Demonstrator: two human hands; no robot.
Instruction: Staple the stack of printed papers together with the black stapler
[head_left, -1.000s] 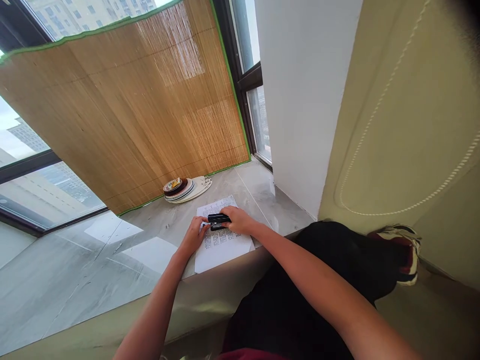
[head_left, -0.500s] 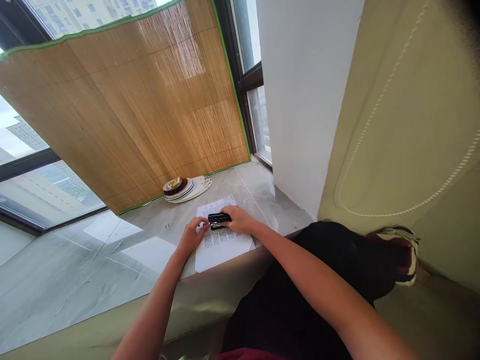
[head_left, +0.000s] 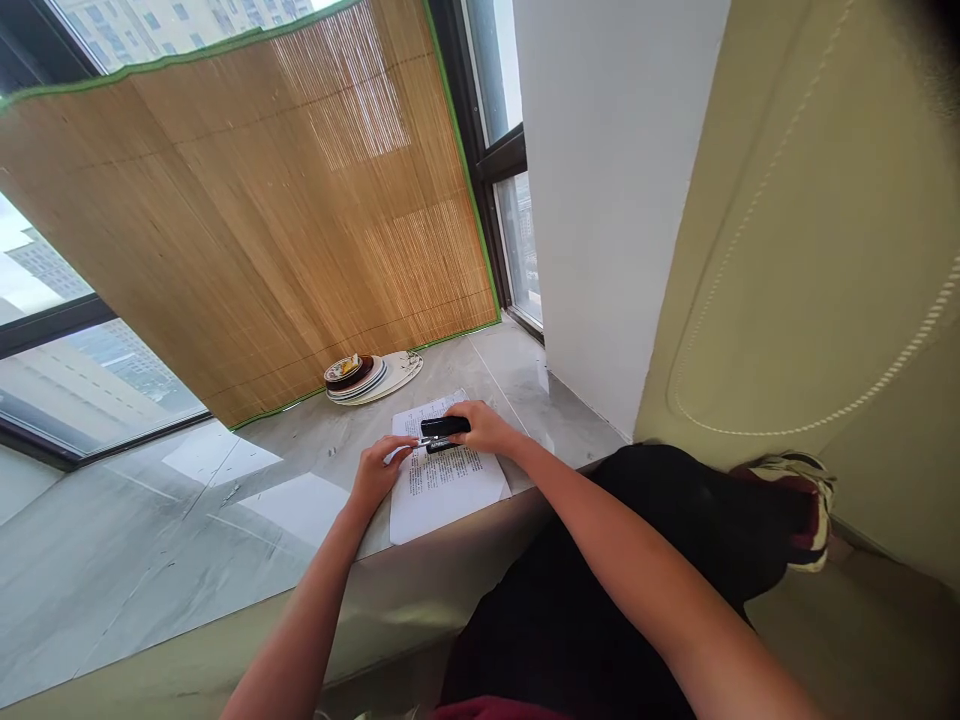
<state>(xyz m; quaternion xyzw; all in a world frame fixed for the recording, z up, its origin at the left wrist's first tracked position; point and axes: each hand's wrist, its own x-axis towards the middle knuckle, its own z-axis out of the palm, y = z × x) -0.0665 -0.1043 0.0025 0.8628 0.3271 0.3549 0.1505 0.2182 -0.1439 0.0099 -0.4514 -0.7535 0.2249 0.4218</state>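
Observation:
A printed sheet of paper (head_left: 444,487) lies on the grey stone windowsill (head_left: 172,540) near its front edge. My right hand (head_left: 487,430) is closed round a black stapler (head_left: 444,430), held just above the paper's upper left part with its jaw slightly apart. My left hand (head_left: 377,468) rests at the paper's left edge, its fingers curled and pinching the corner close to the stapler's tip.
A stack of plates (head_left: 369,376) stands farther back on the sill, against a bamboo blind (head_left: 255,220) that leans on the window. A white wall column (head_left: 600,200) rises at the right. My dark-clothed legs (head_left: 637,580) and a shoe (head_left: 806,510) are below.
My right hand has lifted the stapler slightly up and to the right, off the paper. My left hand has stayed at the paper's corner.

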